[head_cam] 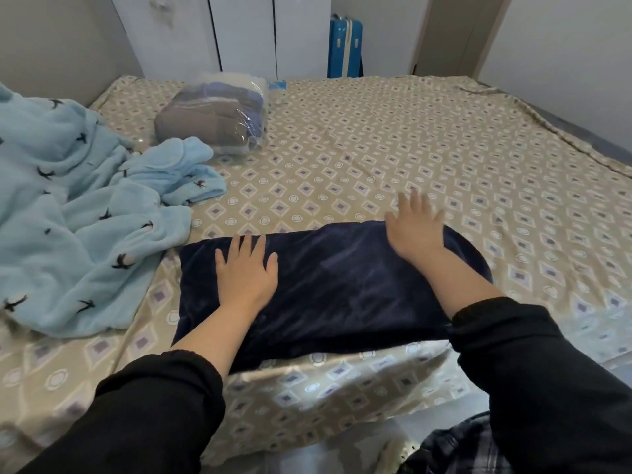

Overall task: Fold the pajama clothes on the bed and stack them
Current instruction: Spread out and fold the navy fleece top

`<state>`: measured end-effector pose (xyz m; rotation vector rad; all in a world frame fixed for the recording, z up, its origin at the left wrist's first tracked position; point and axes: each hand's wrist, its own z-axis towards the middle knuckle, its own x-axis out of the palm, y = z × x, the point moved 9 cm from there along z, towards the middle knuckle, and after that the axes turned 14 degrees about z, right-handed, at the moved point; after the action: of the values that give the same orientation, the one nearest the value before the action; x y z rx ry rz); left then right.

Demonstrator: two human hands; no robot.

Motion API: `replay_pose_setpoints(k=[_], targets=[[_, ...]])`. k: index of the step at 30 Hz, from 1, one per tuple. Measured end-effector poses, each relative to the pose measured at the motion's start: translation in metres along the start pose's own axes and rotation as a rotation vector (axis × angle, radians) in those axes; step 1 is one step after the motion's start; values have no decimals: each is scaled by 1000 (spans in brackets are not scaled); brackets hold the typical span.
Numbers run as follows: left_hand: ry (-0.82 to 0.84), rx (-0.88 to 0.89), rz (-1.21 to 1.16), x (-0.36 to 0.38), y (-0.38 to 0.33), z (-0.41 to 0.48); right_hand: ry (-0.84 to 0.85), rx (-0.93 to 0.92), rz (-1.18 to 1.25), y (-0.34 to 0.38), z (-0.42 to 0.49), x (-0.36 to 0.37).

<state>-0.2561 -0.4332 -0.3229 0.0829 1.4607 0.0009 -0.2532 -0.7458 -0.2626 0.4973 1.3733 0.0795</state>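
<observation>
Bed [376, 138]: patterned sheet, your work surface. Light blue pajama heap [78, 217] lies crumpled on your left, unfolded, just beside the navy piece. Navy garment [335, 285] lies near the front edge, a flat folded oblong. Your left hand [246, 268] lies flat on it, fingers spread. Your right hand [415, 230] is at its far corner, fingers splayed, holding nothing; contact unclear. Step looks like smoothing the fold. Next, probably: draw the blue heap over and spread it flat.
</observation>
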Motion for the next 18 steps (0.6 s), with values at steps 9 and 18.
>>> replay_pose_setpoints(k=[9,18], targets=[[41,-107,-168,-6,46,22,145,-211,-46,45,-53,80],[96,43,-235,-5,71,64,90,-240,-76,48,-57,79]])
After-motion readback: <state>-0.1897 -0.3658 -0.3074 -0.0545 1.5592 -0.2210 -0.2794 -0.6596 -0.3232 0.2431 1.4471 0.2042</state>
